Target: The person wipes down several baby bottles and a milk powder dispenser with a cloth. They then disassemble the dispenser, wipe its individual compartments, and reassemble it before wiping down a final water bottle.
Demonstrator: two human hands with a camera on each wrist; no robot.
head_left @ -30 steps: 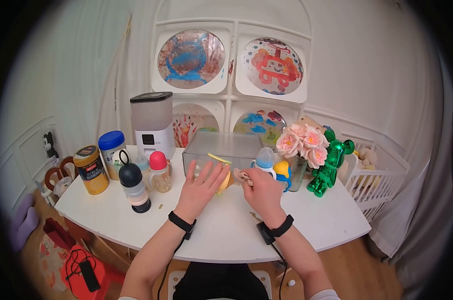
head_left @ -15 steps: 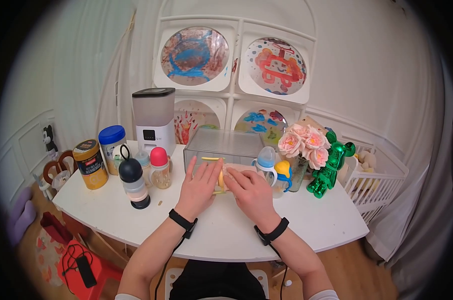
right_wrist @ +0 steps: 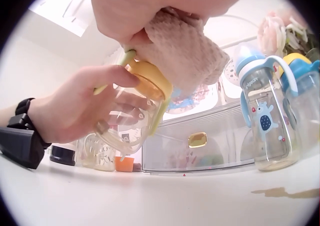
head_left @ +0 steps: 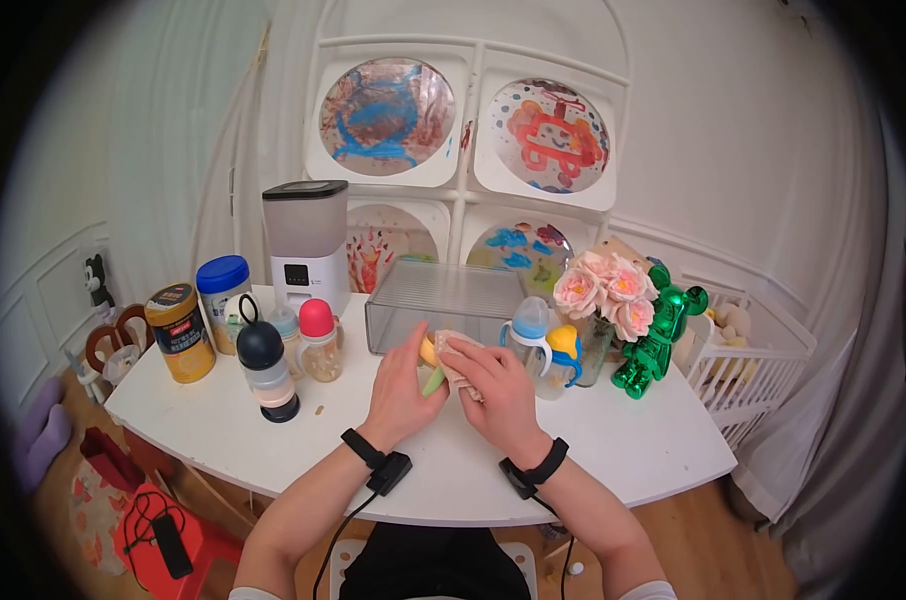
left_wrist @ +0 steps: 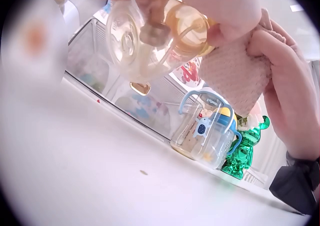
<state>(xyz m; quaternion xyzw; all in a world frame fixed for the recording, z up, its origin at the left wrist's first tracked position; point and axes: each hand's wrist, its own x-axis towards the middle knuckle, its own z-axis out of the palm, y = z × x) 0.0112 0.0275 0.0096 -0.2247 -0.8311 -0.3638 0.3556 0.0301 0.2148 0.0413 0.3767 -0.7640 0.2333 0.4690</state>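
My left hand (head_left: 401, 392) grips a clear baby bottle (right_wrist: 132, 136) with a yellow collar (right_wrist: 152, 81) and green handles, holding it tilted above the white table. In the right wrist view, the left thumb lies along the collar and the fingers show through the clear body. My right hand (head_left: 503, 395) holds a bunched, waffle-textured pale pink cloth (right_wrist: 185, 50) over the top of the bottle. That top is hidden under the cloth. In the left wrist view the cloth (left_wrist: 235, 78) hangs down beside the bottle.
Behind my hands stands a clear grey box (head_left: 443, 300). To the right are a blue-topped bottle (head_left: 529, 335), a yellow-and-blue cup (head_left: 563, 360), roses (head_left: 608, 285) and a green bear figure (head_left: 663, 335). Several bottles and tubs, including a dark-capped container (head_left: 268, 370), stand left.
The left hand has gone from lying flat with fingers extended to curling round the bottle, which has turned. My right hand has moved in to the left and keeps the cloth against it.
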